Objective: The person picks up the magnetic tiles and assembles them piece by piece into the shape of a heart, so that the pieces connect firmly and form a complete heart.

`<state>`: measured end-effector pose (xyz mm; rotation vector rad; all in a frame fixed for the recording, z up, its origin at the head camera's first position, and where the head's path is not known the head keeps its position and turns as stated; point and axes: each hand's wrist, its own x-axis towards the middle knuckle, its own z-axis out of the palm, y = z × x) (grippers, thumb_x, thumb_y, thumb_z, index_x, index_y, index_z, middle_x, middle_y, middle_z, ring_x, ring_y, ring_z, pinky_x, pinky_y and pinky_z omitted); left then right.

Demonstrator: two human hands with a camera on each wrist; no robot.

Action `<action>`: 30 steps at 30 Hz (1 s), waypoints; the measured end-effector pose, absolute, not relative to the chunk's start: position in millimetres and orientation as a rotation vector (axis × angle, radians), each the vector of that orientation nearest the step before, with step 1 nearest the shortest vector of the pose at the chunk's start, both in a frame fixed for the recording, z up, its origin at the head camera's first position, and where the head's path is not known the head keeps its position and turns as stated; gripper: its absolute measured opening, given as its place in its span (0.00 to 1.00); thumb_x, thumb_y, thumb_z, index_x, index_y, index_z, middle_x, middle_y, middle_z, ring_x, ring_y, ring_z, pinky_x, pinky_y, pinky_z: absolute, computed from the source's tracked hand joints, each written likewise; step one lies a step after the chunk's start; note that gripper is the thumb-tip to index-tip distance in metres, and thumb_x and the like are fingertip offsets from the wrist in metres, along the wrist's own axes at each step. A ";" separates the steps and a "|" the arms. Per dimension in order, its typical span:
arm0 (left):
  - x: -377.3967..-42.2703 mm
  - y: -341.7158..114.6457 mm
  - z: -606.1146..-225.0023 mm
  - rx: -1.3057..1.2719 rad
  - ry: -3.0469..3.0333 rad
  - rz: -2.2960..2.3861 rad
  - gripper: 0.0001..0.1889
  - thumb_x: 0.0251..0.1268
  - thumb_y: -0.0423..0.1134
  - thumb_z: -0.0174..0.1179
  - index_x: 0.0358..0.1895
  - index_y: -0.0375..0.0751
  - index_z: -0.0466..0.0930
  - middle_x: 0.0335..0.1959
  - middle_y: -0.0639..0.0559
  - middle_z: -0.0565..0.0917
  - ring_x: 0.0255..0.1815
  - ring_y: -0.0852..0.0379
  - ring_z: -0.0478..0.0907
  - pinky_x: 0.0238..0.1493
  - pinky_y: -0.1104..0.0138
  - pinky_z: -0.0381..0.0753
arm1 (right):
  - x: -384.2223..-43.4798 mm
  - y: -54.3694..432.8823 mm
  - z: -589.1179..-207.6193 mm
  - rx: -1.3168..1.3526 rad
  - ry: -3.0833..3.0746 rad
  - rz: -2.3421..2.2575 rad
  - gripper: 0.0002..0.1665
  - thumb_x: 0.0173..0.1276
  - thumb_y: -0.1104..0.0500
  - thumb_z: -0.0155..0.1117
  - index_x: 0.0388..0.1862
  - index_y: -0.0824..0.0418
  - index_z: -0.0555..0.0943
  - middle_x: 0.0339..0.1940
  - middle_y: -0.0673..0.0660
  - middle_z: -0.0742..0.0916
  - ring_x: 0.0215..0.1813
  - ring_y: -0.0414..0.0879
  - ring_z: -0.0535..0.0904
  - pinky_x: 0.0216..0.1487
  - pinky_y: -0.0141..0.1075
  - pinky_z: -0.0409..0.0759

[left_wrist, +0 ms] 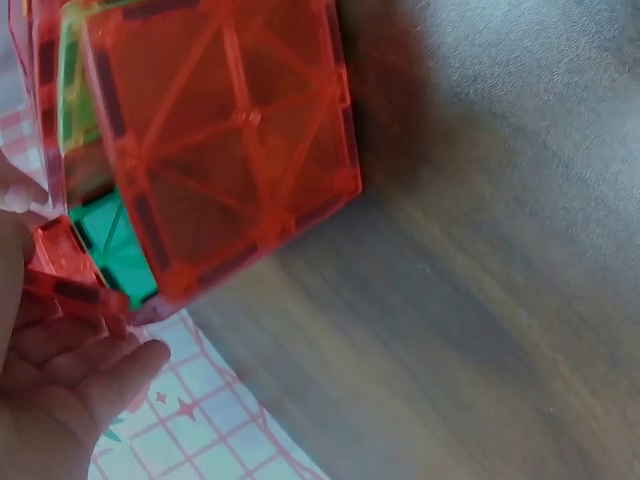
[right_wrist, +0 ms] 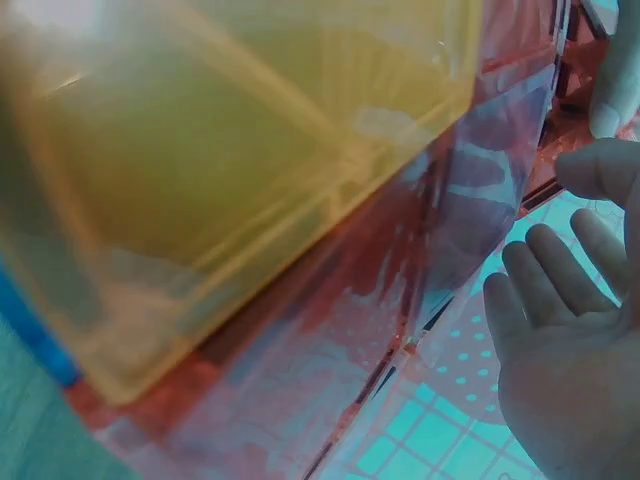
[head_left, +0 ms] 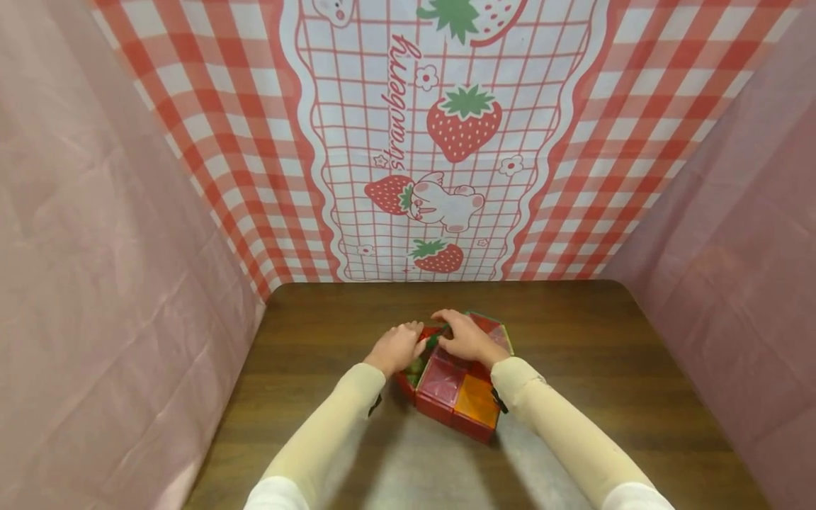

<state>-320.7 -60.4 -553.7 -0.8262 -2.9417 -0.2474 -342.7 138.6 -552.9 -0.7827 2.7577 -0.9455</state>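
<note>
A box-like structure of translucent magnetic tiles (head_left: 440, 382) stands on the table, with red sides and pink and orange tiles on top. At its far left side my left hand (head_left: 398, 348) grips a red magnetic tile (left_wrist: 75, 295), its fingers behind the tile's edge. A green tile (left_wrist: 118, 245) shows beside it in the left wrist view. My right hand (head_left: 468, 338) reaches over the structure's far part, palm showing and fingers loosely bent in the right wrist view. Its uppermost finger lies near the red pieces (right_wrist: 565, 150); contact cannot be told.
The brown wooden table (head_left: 306, 354) extends around the structure. Behind it hangs a red-and-white checked strawberry cloth (head_left: 408, 142). Pink fabric (head_left: 127, 269) encloses the left side, and more pink fabric (head_left: 720, 248) the right.
</note>
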 end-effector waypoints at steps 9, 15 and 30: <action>-335.3 -65.8 -533.9 -0.865 -3.122 -0.379 0.18 0.80 0.48 0.51 0.56 0.41 0.84 0.43 0.47 0.89 0.39 0.53 0.87 0.46 0.60 0.86 | -324.9 129.7 -556.3 -0.953 2.980 -0.809 0.09 0.65 0.53 0.71 0.36 0.54 0.80 0.32 0.49 0.79 0.33 0.42 0.72 0.37 0.37 0.74; -344.2 -67.1 -524.6 -0.871 -3.236 -0.431 0.17 0.82 0.47 0.47 0.40 0.46 0.85 0.30 0.52 0.84 0.33 0.55 0.80 0.42 0.60 0.80 | -314.0 103.7 -557.0 -1.216 2.917 -0.512 0.11 0.65 0.52 0.70 0.40 0.57 0.88 0.34 0.51 0.87 0.32 0.42 0.78 0.39 0.39 0.80; -352.4 -66.8 -518.0 -0.855 -3.312 -0.581 0.18 0.81 0.49 0.49 0.46 0.46 0.87 0.33 0.54 0.86 0.29 0.60 0.79 0.36 0.65 0.79 | -314.7 43.8 -547.8 -0.660 2.754 0.217 0.24 0.65 0.48 0.67 0.58 0.55 0.86 0.61 0.55 0.86 0.64 0.53 0.80 0.71 0.52 0.69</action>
